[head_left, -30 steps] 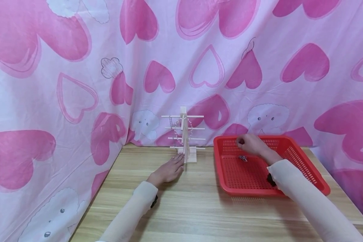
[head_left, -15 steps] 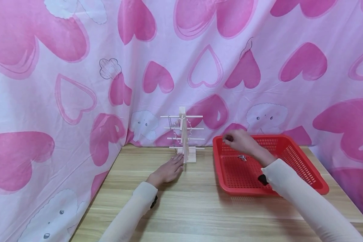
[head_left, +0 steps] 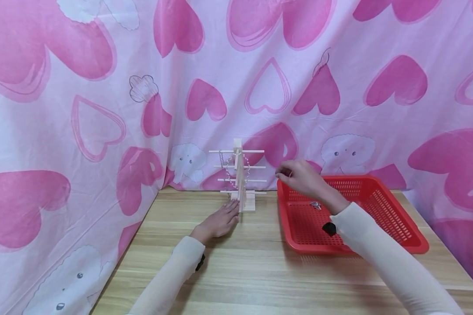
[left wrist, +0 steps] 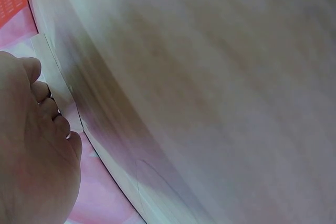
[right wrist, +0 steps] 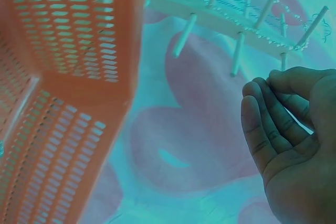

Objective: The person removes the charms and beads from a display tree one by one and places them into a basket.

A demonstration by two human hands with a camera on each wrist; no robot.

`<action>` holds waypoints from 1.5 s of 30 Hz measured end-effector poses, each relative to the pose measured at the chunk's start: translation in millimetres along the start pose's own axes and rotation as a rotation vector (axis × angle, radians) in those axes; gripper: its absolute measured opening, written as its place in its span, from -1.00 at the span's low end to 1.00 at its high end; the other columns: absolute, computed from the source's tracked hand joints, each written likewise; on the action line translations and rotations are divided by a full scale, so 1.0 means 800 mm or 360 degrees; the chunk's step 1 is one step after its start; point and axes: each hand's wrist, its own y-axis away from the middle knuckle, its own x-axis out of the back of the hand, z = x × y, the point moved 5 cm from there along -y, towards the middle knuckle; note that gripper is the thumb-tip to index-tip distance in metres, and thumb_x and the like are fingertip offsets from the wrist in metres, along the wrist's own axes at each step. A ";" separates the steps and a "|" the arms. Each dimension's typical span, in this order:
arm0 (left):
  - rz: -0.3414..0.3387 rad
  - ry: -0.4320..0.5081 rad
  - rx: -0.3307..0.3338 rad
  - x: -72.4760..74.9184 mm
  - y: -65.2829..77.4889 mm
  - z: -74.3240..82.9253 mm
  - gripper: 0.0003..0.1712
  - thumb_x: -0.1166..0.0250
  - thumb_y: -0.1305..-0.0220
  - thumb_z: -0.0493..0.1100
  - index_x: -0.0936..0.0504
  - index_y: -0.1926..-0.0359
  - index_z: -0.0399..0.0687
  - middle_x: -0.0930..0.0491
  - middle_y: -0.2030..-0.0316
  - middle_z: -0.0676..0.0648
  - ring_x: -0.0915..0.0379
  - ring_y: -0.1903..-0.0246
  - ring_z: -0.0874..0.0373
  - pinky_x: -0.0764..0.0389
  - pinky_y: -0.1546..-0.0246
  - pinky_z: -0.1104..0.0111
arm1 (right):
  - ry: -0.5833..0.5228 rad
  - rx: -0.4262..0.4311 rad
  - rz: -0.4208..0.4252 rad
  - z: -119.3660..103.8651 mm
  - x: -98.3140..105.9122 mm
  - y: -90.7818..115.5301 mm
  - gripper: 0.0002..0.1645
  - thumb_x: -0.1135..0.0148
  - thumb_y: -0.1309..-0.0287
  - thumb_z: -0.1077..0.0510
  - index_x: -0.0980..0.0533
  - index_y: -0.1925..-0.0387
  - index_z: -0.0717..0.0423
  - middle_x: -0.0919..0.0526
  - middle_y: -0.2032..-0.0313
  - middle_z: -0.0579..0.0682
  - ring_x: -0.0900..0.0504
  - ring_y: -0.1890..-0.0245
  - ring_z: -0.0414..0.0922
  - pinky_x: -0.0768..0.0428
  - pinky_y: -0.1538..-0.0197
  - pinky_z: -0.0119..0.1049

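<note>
In the head view a pale wooden jewelry stand (head_left: 241, 183) with rows of thin pegs stands near the back curtain. A bead strand (head_left: 248, 162) and a thin chain (head_left: 221, 158) hang from it. My left hand (head_left: 217, 223) rests at its foot, fingers extended against the wooden base (left wrist: 60, 85). To the right, my right hand (head_left: 301, 177) hovers above the left rim of a red basket (head_left: 311, 248). Its thumb and fingertips meet; the right wrist view shows nothing distinct between them. A small silvery trinket (head_left: 315, 205) lies in the basket.
A wooden tabletop (head_left: 236, 280) carries the stand and the basket. Pink heart-patterned curtain (head_left: 268, 87) closes off the back and left sides. The basket's raised wall (right wrist: 100, 95) lies beside the right hand, and several pegs (right wrist: 239, 53) stick out towards it.
My right hand has moved left and slightly up, from over the basket's inside to above its left rim, towards the stand. My left hand has stayed at the base.
</note>
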 end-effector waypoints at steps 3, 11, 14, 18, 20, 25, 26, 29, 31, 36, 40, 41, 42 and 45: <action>0.0003 0.0000 -0.0002 0.000 0.000 -0.001 -0.31 0.22 -0.74 -0.01 -0.04 -0.69 -0.26 0.07 -0.71 -0.24 0.15 -0.71 -0.19 -0.06 -0.71 -0.04 | -0.0053 -0.0005 0.0012 -0.010 0.000 -0.008 -0.86 -0.37 -0.38 0.20 -0.77 0.12 0.15 -0.82 0.26 0.03 -0.75 0.23 -0.07 -0.79 0.06 -0.04; 0.0001 0.0002 0.0002 0.000 0.001 0.000 -0.30 0.21 -0.74 -0.01 -0.05 -0.68 -0.30 0.05 -0.71 -0.25 0.15 -0.71 -0.18 -0.06 -0.72 -0.03 | -0.0129 0.0086 0.0078 -0.034 -0.006 -0.028 -0.89 -0.37 -0.38 0.23 -0.75 0.14 0.16 -0.81 0.28 0.01 -0.74 0.26 -0.09 -0.78 0.11 -0.11; 0.0000 0.0012 0.0005 0.000 0.001 0.000 -0.30 0.20 -0.74 -0.02 -0.05 -0.68 -0.30 0.05 -0.71 -0.25 0.15 -0.71 -0.18 -0.05 -0.72 -0.02 | -0.0148 0.0098 0.0104 -0.041 -0.009 -0.036 -0.88 -0.36 -0.39 0.22 -0.75 0.13 0.15 -0.81 0.28 0.00 -0.73 0.27 -0.10 -0.78 0.14 -0.14; -0.0003 0.0015 0.0009 0.001 0.002 0.000 -0.31 0.20 -0.74 -0.02 -0.05 -0.68 -0.29 0.05 -0.71 -0.25 0.16 -0.71 -0.17 -0.05 -0.72 -0.01 | -0.0167 0.0111 0.0135 -0.049 -0.011 -0.046 -0.89 -0.36 -0.39 0.22 -0.74 0.12 0.12 -0.80 0.25 0.01 -0.73 0.26 -0.09 -0.79 0.13 -0.13; -0.0005 0.0013 0.0008 0.000 0.002 0.000 -0.31 0.20 -0.74 -0.01 -0.05 -0.68 -0.29 0.05 -0.71 -0.25 0.15 -0.71 -0.17 -0.05 -0.72 -0.02 | -0.0173 0.0131 0.0149 -0.054 -0.013 -0.051 -0.89 -0.35 -0.38 0.25 -0.73 0.12 0.14 -0.80 0.23 0.04 -0.73 0.25 -0.07 -0.79 0.11 -0.11; -0.0007 0.0017 0.0007 -0.001 0.002 -0.001 -0.30 0.20 -0.74 -0.01 -0.04 -0.69 -0.26 0.06 -0.71 -0.23 0.16 -0.71 -0.17 -0.06 -0.71 -0.03 | -0.0168 0.0131 0.0160 -0.063 -0.017 -0.064 -0.84 -0.35 -0.36 0.29 -0.71 0.07 0.22 -0.80 0.18 0.09 -0.75 0.20 -0.02 -0.82 0.04 -0.08; -0.0009 0.0018 0.0010 -0.001 0.001 -0.002 -0.30 0.21 -0.74 -0.01 -0.04 -0.69 -0.25 0.07 -0.71 -0.23 0.17 -0.71 -0.16 -0.06 -0.72 -0.03 | -0.0165 0.0119 0.0157 -0.065 -0.018 -0.066 -0.83 -0.35 -0.36 0.29 -0.70 0.05 0.22 -0.79 0.17 0.09 -0.76 0.20 -0.02 -0.82 0.03 -0.08; -0.0012 0.0029 0.0015 -0.002 0.001 -0.003 -0.30 0.20 -0.73 -0.01 -0.03 -0.69 -0.24 0.08 -0.71 -0.22 0.17 -0.71 -0.16 -0.05 -0.72 -0.03 | -0.0146 0.0102 0.0161 -0.069 -0.021 -0.072 -0.80 -0.36 -0.36 0.28 -0.69 0.01 0.22 -0.78 0.14 0.10 -0.76 0.17 -0.01 -0.83 0.01 -0.10; -0.0008 0.0035 0.0014 -0.003 0.000 -0.003 -0.30 0.20 -0.73 -0.01 -0.04 -0.69 -0.25 0.07 -0.71 -0.23 0.17 -0.71 -0.16 -0.05 -0.72 -0.03 | -0.0142 0.0101 0.0165 -0.071 -0.022 -0.075 -0.79 -0.36 -0.36 0.28 -0.67 0.00 0.20 -0.76 0.13 0.09 -0.76 0.16 -0.01 -0.82 0.00 -0.11; -0.0003 0.0020 0.0009 -0.003 -0.001 -0.003 -0.30 0.20 -0.73 -0.01 -0.05 -0.68 -0.27 0.05 -0.71 -0.24 0.16 -0.71 -0.17 -0.05 -0.72 -0.02 | -0.0169 0.0156 0.0195 -0.077 -0.025 -0.081 -0.74 -0.36 -0.35 0.32 -0.64 -0.05 0.21 -0.73 0.09 0.10 -0.76 0.10 0.00 -0.82 -0.06 -0.11; -0.0008 0.0004 0.0009 -0.002 -0.001 -0.002 -0.30 0.21 -0.74 -0.01 -0.04 -0.68 -0.27 0.06 -0.71 -0.23 0.16 -0.71 -0.16 -0.04 -0.72 0.00 | -0.0199 0.0160 0.0197 -0.081 -0.026 -0.085 -0.69 -0.37 -0.35 0.32 -0.63 -0.09 0.24 -0.71 0.04 0.11 -0.77 0.05 0.00 -0.81 -0.11 -0.12; -0.0013 0.0001 0.0011 -0.002 -0.001 -0.002 -0.30 0.22 -0.74 -0.01 -0.04 -0.69 -0.27 0.07 -0.71 -0.23 0.17 -0.71 -0.16 -0.03 -0.72 0.00 | -0.0201 0.0151 0.0191 -0.081 -0.027 -0.086 -0.69 -0.37 -0.35 0.32 -0.63 -0.10 0.24 -0.72 0.03 0.11 -0.77 0.04 0.01 -0.81 -0.11 -0.12; -0.0012 0.0002 0.0010 -0.001 -0.001 -0.002 -0.30 0.22 -0.74 -0.01 -0.04 -0.69 -0.27 0.07 -0.71 -0.23 0.16 -0.71 -0.16 -0.04 -0.72 0.00 | -0.0203 0.0136 0.0180 -0.081 -0.028 -0.087 -0.69 -0.37 -0.36 0.30 -0.63 -0.10 0.23 -0.72 0.02 0.11 -0.77 0.04 0.01 -0.81 -0.12 -0.12; -0.0012 0.0017 0.0012 -0.001 0.000 -0.001 -0.31 0.22 -0.74 -0.01 -0.04 -0.69 -0.27 0.07 -0.71 -0.23 0.17 -0.71 -0.17 -0.04 -0.72 -0.02 | -0.0207 0.0082 0.0146 -0.082 -0.032 -0.091 -0.69 -0.37 -0.39 0.25 -0.62 -0.12 0.21 -0.74 0.01 0.11 -0.78 0.02 0.01 -0.80 -0.13 -0.11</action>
